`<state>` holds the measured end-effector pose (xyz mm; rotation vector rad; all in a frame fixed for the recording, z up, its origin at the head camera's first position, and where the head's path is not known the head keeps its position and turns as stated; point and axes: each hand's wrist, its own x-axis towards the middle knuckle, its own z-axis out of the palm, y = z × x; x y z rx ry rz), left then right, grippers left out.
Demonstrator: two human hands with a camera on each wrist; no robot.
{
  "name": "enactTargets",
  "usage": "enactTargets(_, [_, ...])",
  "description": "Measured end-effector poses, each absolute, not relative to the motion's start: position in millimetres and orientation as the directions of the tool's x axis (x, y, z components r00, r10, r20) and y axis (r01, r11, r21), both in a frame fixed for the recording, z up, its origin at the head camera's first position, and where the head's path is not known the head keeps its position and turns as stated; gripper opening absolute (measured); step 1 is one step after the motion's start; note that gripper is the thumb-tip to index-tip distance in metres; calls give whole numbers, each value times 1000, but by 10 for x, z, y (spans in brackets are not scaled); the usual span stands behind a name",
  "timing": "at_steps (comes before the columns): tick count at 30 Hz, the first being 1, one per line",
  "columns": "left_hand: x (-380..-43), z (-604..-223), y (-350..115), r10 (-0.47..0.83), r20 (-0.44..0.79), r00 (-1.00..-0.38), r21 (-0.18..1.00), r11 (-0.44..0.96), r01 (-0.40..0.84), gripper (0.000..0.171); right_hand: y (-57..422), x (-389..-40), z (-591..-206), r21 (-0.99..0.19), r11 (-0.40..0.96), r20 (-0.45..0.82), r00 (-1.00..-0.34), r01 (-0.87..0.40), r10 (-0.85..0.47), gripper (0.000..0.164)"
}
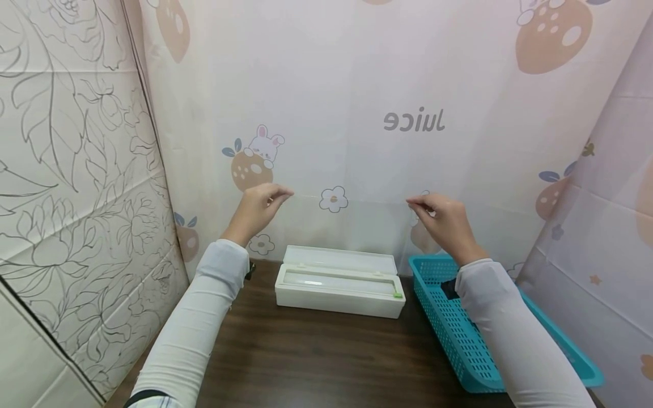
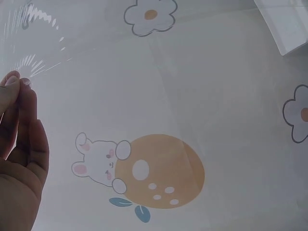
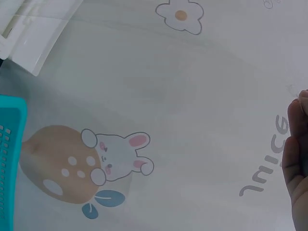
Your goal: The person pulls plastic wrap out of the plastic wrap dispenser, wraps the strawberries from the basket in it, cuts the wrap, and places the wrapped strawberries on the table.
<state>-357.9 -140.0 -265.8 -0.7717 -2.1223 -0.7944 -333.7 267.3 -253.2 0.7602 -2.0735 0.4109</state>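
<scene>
A sheet of clear cling film [image 2: 30, 62] gathers in fine creases at the fingertips of my left hand [image 1: 257, 211], which pinches it between thumb and fingers. My right hand [image 1: 445, 221], raised to about the same height, pinches the film at the other side. Between the two hands the film's upper edge shows as a faint line. Below them on the table stands a white cling film dispenser [image 1: 336, 304], its lid [image 1: 340, 259] tipped back. A small green cutter slide [image 1: 398, 295] sits at the right end of its front rail.
A turquoise perforated basket [image 1: 444, 334] stands on the dark wooden table [image 1: 316, 362], right of the dispenser and under my right forearm. Behind hangs a pale printed curtain [image 1: 326, 113]; a flower-patterned panel [image 1: 81, 187] stands on the left.
</scene>
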Motion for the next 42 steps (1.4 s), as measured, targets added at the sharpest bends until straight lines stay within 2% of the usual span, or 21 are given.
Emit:
enactTargets(20, [-3501,-2594,-1371,245,841,-482,247,618,746,14,2665,-3247,-2453,-42,774,839,-444,-631,-316,18])
enactTargets(32, [-3406,-2601,-1405,223,858,-462,245,613,751,15,2644,-3215,-2437,-35,763,854,-415,-646,-312,15])
enactTargets(38, [-3347,-2613,-1415,223,872,-435,225,606,763,14,2639,-3151,-2458,-69,755,839,-448,-652,-310,15])
enactTargets(42, [-3304,-2621,-1413,223,865,-450,244,595,766,14,2626,-3095,-2466,-120,743,827,-480,-659,-292,14])
